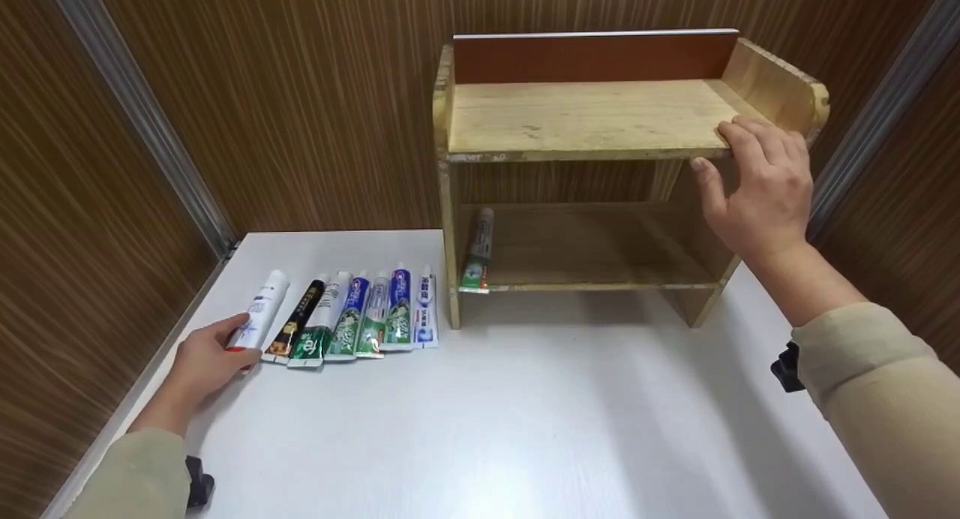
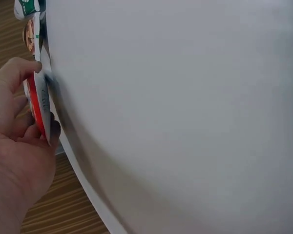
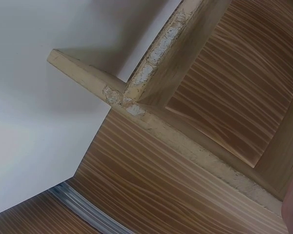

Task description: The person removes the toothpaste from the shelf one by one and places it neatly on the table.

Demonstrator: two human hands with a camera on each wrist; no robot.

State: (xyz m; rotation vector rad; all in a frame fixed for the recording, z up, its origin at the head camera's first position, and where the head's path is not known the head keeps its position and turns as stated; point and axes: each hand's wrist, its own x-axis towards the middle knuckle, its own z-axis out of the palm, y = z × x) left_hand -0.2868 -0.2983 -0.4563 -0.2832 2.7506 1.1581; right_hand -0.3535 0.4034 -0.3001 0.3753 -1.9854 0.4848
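My left hand [image 1: 204, 360] pinches the lower end of a white toothpaste tube [image 1: 264, 303] with a red band, at the left end of a row of tubes. In the left wrist view, the thumb and fingers close round the tube's flat red-and-white crimped end [image 2: 40, 105]. Beside it lie a black and gold tube [image 1: 301, 318] and several green, white and blue tubes [image 1: 349, 320]. At the right, my right hand [image 1: 766, 185] holds the front edge of the wooden shelf's top board [image 1: 585, 118], fingers above and thumb at the edge.
One green and white toothpaste tube [image 1: 480, 249] leans at the left end of the rack's lower board [image 1: 592, 241]. The rack stands on a white table [image 1: 480, 414]. Wood-grained panels [image 1: 285, 106] enclose the table at the back and sides.
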